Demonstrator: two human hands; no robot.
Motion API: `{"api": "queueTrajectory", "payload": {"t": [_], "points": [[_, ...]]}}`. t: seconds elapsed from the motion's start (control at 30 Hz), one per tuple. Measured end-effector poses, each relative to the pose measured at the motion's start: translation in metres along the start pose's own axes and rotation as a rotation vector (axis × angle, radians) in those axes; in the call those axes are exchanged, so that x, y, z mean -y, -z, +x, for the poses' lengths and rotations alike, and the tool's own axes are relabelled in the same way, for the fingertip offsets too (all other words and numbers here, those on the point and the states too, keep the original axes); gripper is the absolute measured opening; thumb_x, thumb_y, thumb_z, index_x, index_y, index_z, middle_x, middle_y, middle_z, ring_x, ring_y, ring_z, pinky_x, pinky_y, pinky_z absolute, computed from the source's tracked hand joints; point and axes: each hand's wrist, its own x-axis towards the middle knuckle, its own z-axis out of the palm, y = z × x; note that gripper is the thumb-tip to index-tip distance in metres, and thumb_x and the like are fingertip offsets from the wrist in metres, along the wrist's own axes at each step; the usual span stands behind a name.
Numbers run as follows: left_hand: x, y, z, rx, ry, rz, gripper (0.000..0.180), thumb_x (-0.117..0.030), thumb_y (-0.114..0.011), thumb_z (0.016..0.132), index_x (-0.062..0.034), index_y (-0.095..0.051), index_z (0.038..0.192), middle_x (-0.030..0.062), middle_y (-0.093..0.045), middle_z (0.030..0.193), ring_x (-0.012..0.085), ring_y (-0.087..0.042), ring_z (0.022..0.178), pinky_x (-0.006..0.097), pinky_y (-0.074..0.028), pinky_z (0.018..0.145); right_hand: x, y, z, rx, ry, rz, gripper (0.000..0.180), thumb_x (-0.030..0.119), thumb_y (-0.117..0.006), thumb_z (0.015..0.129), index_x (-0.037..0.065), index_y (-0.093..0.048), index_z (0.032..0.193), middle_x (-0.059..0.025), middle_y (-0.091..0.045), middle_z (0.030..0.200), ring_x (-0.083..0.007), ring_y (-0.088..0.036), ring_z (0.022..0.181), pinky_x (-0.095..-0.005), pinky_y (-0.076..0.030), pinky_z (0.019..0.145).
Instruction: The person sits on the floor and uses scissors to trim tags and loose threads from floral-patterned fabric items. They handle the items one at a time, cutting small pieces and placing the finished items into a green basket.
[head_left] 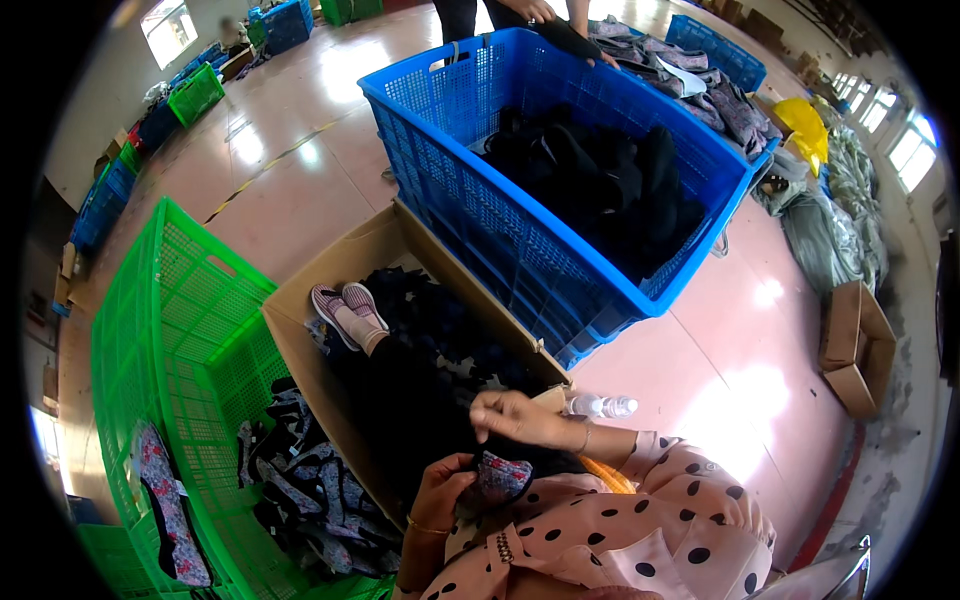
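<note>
In my lap lies a small floral fabric shoe upper (503,476) with a dark edge. My left hand (440,492) grips it at its left side, thumb and fingers closed on the cloth. Just above it, my right hand (512,416) is raised with fingers curled together; whatever it may hold is too small to make out. Both hands are over my dark trousers, at the near end of a cardboard box (330,262). My legs stretch into this box, among dark patterned fabric pieces (430,310).
On the left, a green crate (215,375) contains several floral uppers (320,480); another upper (172,510) hangs over its side. Beyond the box, a blue crate (530,225) contains black pieces (600,175). A co-worker's hands (535,12) are at its far rim. Plastic bottles (600,406) lie right of the box.
</note>
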Motion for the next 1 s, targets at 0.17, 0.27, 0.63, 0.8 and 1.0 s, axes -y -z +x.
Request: {"api": "queueTrajectory", "payload": {"t": [0.17,0.27,0.63,0.8,1.0], "points": [[0.005,0.001,0.002,0.014,-0.026,-0.023,0.028,0.0,-0.049,0.084,0.0061,-0.061,0.108,0.0059,-0.065,0.098,0.0098,-0.061,0.085,0.023,-0.05,0.077,-0.022,-0.016,-0.001,0.186,-0.188,-0.015,0.04,0.04,-0.052,0.098,0.001,-0.062,0.099,-0.0056,-0.064,0.085,-0.0105,-0.057,0.083,-0.0255,-0.047,0.076],[0.006,0.0,0.003,0.01,-0.026,-0.066,0.029,0.002,-0.049,0.084,0.0066,-0.061,0.11,0.0068,-0.065,0.1,0.0109,-0.061,0.087,0.023,-0.049,0.078,-0.028,-0.017,-0.005,0.206,-0.214,0.076,0.043,0.042,-0.05,0.098,0.001,-0.062,0.099,-0.005,-0.062,0.085,-0.0115,-0.055,0.083,-0.0256,-0.046,0.076],[0.004,0.007,-0.001,0.014,-0.014,-0.109,0.03,0.007,-0.047,0.081,0.0081,-0.059,0.109,0.0105,-0.064,0.103,0.015,-0.061,0.092,0.026,-0.049,0.082,-0.027,-0.024,-0.008,0.274,-0.138,0.037,0.053,0.046,-0.041,0.101,-0.001,-0.061,0.089,-0.0058,-0.058,0.082,-0.0124,-0.053,0.081,-0.0267,-0.045,0.075],[0.005,0.013,-0.005,-0.035,-0.014,-0.167,0.033,0.006,-0.047,0.077,0.0081,-0.059,0.107,0.0109,-0.064,0.104,0.0162,-0.062,0.093,0.026,-0.049,0.083,-0.031,-0.031,-0.005,0.294,-0.217,0.075,0.058,0.052,-0.047,0.097,-0.003,-0.063,0.094,-0.0061,-0.06,0.082,-0.0111,-0.054,0.08,-0.0263,-0.045,0.074],[-0.011,0.012,-0.009,-0.002,-0.03,-0.246,0.04,0.003,-0.043,0.072,0.0073,-0.059,0.109,0.011,-0.064,0.104,0.0173,-0.062,0.093,0.027,-0.049,0.086,-0.01,-0.038,-0.007,0.296,-0.413,0.355,0.054,0.05,-0.058,0.092,-0.003,-0.068,0.097,-0.0021,-0.064,0.081,-0.0058,-0.055,0.073,-0.0213,-0.045,0.066]]}}
